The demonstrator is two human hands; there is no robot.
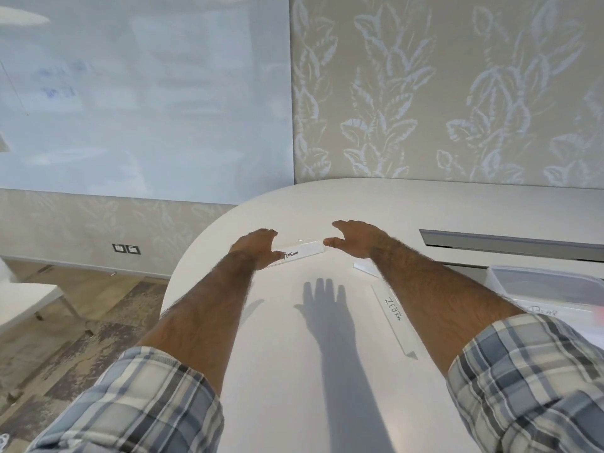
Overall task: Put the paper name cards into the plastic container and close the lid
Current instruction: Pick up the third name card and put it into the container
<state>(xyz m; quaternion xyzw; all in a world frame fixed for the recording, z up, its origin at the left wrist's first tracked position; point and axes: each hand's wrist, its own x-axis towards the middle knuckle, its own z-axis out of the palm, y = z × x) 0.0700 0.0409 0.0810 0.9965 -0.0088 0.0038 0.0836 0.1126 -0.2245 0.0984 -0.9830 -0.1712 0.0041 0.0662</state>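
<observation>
A white name card reading PENGUIN [302,252] stands in a clear holder at the far middle of the white table [294,338]. My left hand [256,248] grips its left end. My right hand [354,238] is at its right end, thumb and fingers apart, thumb tip touching or nearly touching the card. A card reading ZEBRA [394,317] lies flat under my right forearm's left side. Another white card [366,267] shows partly beneath my right wrist. The clear plastic container [549,284] sits at the right edge, with a card reading BEAR [544,310] in front of it.
A grey cable slot [510,241] runs along the table behind the container. The table's rounded edge curves to the left over a wood floor. A whiteboard and patterned wall stand behind. A white chair [26,299] is at the left.
</observation>
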